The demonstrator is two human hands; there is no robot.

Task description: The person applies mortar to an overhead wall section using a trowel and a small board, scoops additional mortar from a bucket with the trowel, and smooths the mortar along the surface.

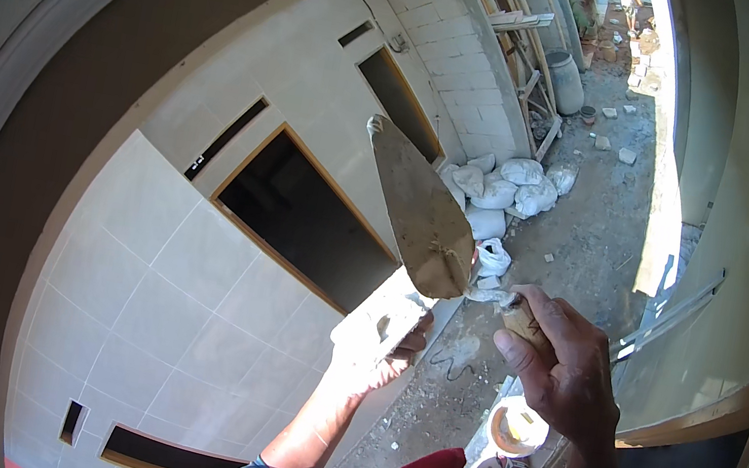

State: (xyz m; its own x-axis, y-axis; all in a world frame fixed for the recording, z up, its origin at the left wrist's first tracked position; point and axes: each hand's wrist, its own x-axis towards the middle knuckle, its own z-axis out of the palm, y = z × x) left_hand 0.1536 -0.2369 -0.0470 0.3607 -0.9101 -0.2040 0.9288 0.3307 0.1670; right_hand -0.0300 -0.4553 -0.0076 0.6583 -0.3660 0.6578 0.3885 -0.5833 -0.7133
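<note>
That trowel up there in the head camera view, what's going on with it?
A person stands high above a construction yard beside a tiled wall. The right hand grips the wooden handle of a pointed trowel, its mortar-stained blade raised and pointing up and away. The left hand holds a pale block just under the blade. Far below lie white sacks and a bucket on the dirt ground.

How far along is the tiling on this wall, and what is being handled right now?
Done: the wall to the left already carries square pale tiles with grout lines. In hand: the right hand grips a pointed trowel by its wooden handle; the left hand, washed out by sunlight, is raised just below the blade, and what it holds cannot be told. Left: bare block wall beyond stays untiled.
</note>
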